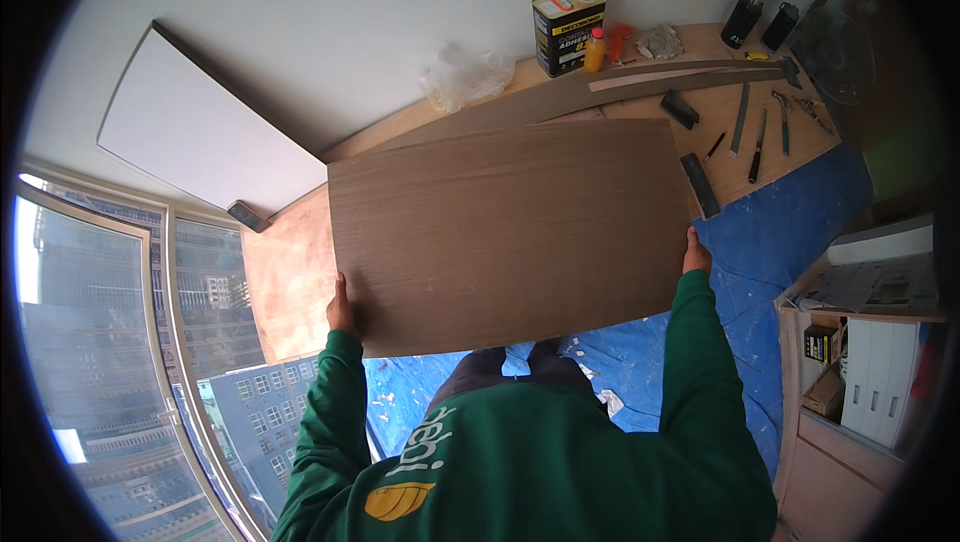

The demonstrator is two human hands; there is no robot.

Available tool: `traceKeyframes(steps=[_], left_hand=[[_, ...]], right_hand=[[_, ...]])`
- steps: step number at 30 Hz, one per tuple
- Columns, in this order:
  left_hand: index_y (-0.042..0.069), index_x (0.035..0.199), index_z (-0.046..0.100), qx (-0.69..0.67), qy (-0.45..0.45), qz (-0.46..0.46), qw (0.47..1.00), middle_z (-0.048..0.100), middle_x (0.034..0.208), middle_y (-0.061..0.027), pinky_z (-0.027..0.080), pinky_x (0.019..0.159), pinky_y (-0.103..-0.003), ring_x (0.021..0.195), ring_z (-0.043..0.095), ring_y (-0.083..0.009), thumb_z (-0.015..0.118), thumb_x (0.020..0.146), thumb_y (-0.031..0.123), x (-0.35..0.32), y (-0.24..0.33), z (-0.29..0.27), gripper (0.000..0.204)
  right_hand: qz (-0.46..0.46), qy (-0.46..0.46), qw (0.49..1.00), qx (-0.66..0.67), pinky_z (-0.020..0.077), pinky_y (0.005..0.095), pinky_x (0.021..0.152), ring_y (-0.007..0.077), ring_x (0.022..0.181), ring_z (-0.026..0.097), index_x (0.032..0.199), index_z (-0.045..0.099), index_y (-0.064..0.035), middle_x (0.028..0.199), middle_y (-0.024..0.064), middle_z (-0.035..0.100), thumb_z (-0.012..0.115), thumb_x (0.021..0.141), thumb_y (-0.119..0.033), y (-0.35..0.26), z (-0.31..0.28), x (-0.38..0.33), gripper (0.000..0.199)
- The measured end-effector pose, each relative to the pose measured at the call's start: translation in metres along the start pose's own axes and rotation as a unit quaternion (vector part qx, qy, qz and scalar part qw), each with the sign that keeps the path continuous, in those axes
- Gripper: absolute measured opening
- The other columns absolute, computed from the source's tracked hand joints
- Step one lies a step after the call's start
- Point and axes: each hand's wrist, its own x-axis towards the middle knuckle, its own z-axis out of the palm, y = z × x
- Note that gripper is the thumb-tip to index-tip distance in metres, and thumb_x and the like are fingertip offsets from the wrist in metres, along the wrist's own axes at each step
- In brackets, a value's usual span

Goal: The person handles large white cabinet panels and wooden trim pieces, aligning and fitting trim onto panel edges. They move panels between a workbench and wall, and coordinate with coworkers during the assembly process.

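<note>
Running lengthwise left to right, the brown board [510, 237] is gripped between both hands [341, 310].

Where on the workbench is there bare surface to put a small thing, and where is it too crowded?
The workbench's left end has the widest bare patch, bordered by the window, white panel and wood-grain panel. The right end is crowded with the hammer, black-handled tool and a dark block, leaving narrow gaps; a black can and orange bottle occupy the back.
</note>
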Motion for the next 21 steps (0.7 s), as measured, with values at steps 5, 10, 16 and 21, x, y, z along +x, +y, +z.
traceKeyframes(steps=[5, 10, 16, 21], left_hand=[[-0.005, 0.15, 0.041, -0.159, -0.056, 0.186, 0.968, 0.049, 0.147, -0.0163, 0.034, 0.116, -0.042, 0.134, 0.047, -0.0279, 0.045, 0.102, 0.066, -0.028, 0.035, -0.053, 0.086], [0.008, 0.153, 0.036, -0.297, 0.018, 0.279, 0.913, 0.045, 0.15, -0.0097, 0.033, 0.115, -0.043, 0.137, 0.042, -0.025, 0.038, 0.096, 0.078, -0.008, 0.058, -0.043, 0.091], [0.018, 0.159, 0.031, -0.405, 0.005, 0.263, 0.876, 0.037, 0.158, -0.0101, 0.024, 0.12, -0.046, 0.143, 0.034, -0.0268, 0.026, 0.089, 0.089, -0.002, 0.067, -0.031, 0.099], [0.007, 0.158, 0.032, -0.464, 0.039, 0.223, 0.857, 0.034, 0.161, -0.0141, 0.016, 0.124, -0.046, 0.148, 0.028, -0.029, 0.022, 0.087, 0.091, 0.009, 0.077, -0.03, 0.11]], right_hand=[[0.025, 0.019, 0.896, 0.443, 0.0461, 0.0437, 0.106, 0.0326, 0.122, 0.061, 0.141, 0.056, -0.0026, 0.138, 0.0144, 0.062, 0.05, 0.096, -0.071, -0.068, -0.06, -0.052, 0.082], [-0.002, 0.019, 0.791, 0.612, 0.0456, 0.0444, 0.106, 0.03, 0.123, 0.058, 0.144, 0.052, -0.0036, 0.138, 0.0138, 0.059, 0.049, 0.103, -0.052, -0.14, -0.058, -0.055, 0.064], [-0.013, -0.019, 0.757, 0.653, 0.0445, 0.0457, 0.105, 0.0274, 0.122, 0.057, 0.136, 0.056, -0.0069, 0.131, 0.0101, 0.063, 0.05, 0.102, -0.037, -0.147, 0.014, -0.028, 0.046], [0.0, -0.018, 0.766, 0.643, 0.0462, 0.0453, 0.104, 0.0256, 0.12, 0.059, 0.133, 0.058, -0.0108, 0.129, 0.0082, 0.064, 0.051, 0.102, -0.038, -0.139, 0.066, -0.01, 0.042]])
